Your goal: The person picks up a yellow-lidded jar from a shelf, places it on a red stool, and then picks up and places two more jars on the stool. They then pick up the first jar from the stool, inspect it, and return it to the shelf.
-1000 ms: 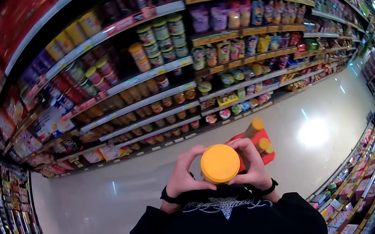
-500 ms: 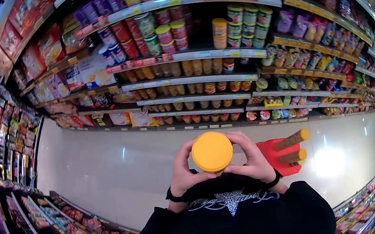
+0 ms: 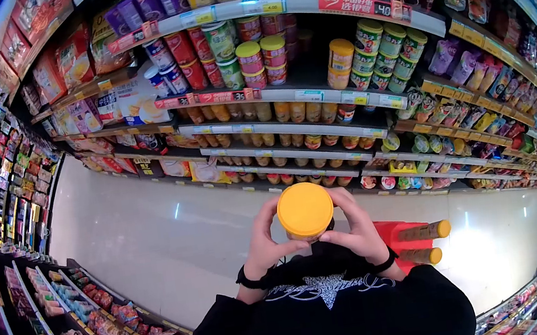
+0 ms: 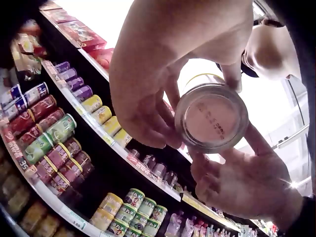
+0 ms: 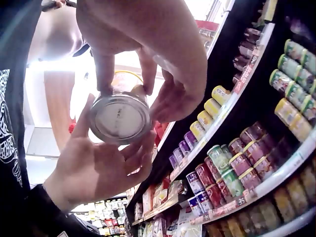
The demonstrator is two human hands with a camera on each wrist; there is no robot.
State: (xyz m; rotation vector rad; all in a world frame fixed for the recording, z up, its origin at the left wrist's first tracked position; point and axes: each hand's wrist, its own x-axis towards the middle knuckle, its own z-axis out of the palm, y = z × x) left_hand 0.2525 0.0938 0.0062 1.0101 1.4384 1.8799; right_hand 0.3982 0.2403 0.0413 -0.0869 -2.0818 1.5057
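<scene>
A can with a yellow lid (image 3: 304,209) is held upright in front of my chest. My left hand (image 3: 267,243) grips its left side, thumb at the near side and fingers curled round the far side. My right hand (image 3: 359,229) holds the right side the same way. Seen from below in the left wrist view, the can's metal base (image 4: 212,118) has a dark printed code on it. The same round base (image 5: 120,118) shows in the right wrist view between both hands. The can's side label is mostly hidden by fingers.
A red basket (image 3: 389,236) is low on my right, with tall yellow-lidded jars (image 3: 425,231) sticking out. Shelves ahead hold stacked green-lidded cans (image 3: 394,42), a yellow-lidded stack (image 3: 340,63) and pink cans (image 3: 251,61). More shelves (image 3: 99,325) run behind me to the left.
The head view has turned left, so the shelves and the red basket now appear further right. Both hands keep their hold on the yellow-lidded can, which stays near the same spot before my chest.
</scene>
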